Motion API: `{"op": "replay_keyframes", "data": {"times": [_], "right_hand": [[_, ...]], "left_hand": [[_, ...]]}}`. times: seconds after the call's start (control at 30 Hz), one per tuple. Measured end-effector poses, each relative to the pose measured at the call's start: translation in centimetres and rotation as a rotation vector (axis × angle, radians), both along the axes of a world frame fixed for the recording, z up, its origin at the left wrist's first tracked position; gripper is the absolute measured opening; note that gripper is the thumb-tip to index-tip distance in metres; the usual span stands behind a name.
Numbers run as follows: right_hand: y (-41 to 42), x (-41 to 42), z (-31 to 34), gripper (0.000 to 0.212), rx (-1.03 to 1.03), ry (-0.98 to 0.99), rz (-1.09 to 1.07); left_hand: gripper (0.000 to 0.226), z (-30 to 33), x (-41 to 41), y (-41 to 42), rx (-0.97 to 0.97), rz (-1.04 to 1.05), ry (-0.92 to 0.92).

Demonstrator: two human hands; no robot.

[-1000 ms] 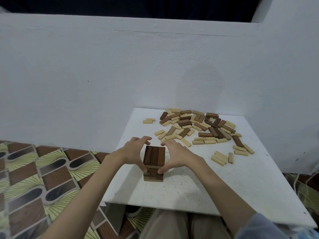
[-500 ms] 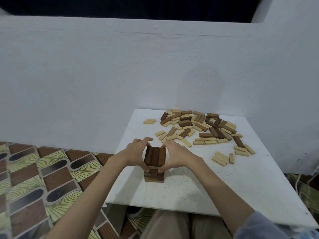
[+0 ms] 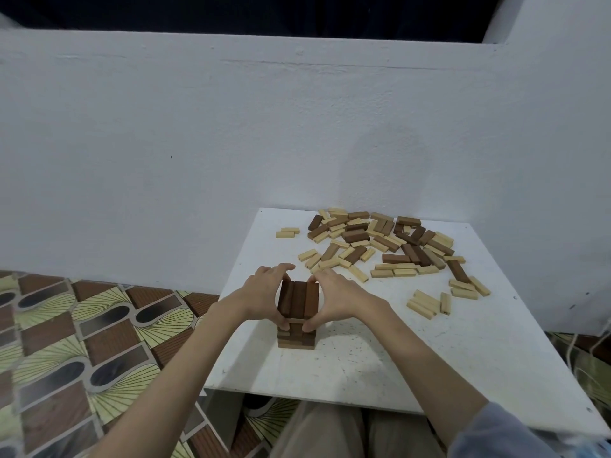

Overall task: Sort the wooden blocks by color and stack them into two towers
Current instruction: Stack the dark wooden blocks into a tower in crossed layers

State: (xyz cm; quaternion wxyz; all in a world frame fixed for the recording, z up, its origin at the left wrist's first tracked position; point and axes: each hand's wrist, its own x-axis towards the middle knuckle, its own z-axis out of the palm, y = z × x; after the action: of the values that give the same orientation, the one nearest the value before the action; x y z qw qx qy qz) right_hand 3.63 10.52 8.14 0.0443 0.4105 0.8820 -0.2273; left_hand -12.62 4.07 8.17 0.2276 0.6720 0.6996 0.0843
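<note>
A tower of dark brown blocks [image 3: 298,307] stands near the front left of the white table [image 3: 380,365]. Its top layer is three dark blocks side by side. My left hand [image 3: 264,292] grips the tower's left side, fingers over the far end and thumb at the near corner. My right hand [image 3: 334,297] grips the right side the same way. A loose pile of mixed dark and light wooden blocks [image 3: 380,242] lies at the back of the table.
A few light blocks [image 3: 429,304] lie apart at the right, and two [image 3: 287,232] near the back left edge. A white wall rises behind the table. Patterned floor tiles [image 3: 82,342] spread to the left. My legs show below the table's front edge.
Both hands stay clasped around the tower's top layer; the fingers have closed in slightly. The view has shifted a little.
</note>
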Motion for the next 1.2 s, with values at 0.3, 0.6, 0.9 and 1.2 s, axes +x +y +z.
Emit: {"op": "replay_keyframes", "data": {"times": [0.3,0.6,0.9,1.2], "right_hand": [[-0.3,-1.1,0.2,0.082,0.03,0.002,0.031],[-0.2,-1.4,0.1,0.079,0.012,0.016,0.028],[-0.4,-1.5,0.0,0.076,0.029,-0.016,0.032],[0.3,-0.2,-0.3,0.087,0.012,-0.047,0.01]], "left_hand": [[0.105,0.0,0.2,0.0,0.015,-0.004,0.012],[0.106,0.2,0.4,0.1,0.005,-0.012,0.014],[0.104,0.2,0.6,0.0,0.001,-0.015,0.013],[0.106,0.2,0.6,-0.1,-0.004,-0.028,0.01]]}}
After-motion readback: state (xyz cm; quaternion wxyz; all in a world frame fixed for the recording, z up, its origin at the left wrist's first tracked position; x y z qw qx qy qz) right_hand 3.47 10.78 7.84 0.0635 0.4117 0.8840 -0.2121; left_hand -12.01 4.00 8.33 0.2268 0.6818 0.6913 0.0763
